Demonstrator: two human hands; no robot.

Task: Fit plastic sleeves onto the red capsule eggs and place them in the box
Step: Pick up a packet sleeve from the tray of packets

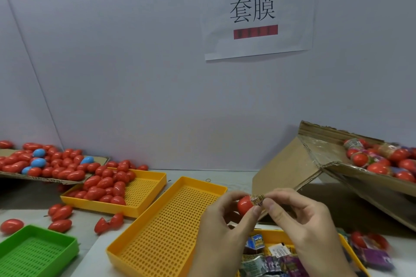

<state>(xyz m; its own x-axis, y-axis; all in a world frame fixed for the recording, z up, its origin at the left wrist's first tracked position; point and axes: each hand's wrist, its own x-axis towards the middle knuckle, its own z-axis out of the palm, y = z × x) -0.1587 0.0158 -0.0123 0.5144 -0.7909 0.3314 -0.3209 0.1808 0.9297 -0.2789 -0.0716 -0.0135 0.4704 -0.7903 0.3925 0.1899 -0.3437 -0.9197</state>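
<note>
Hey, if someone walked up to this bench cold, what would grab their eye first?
Probably the two hands low in the middle: the left hand holds a red capsule egg while the right hand pinches a printed plastic sleeve at its end. Next, the heap of red eggs spilling across the left, and the white sign with two large characters on the wall above.

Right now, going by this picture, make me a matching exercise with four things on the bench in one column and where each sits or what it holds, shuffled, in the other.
Things:
1. green tray
2. cardboard box
3. blue eggs
4. red egg getting its sleeve

Places or states:
A. tilted at far right, holding sleeved eggs
B. pinched between left hand and right hand
C. near left corner, nothing in it
D. far left, scattered among red eggs on flat cardboard

Pairs: 1-C, 2-A, 3-D, 4-B
</note>
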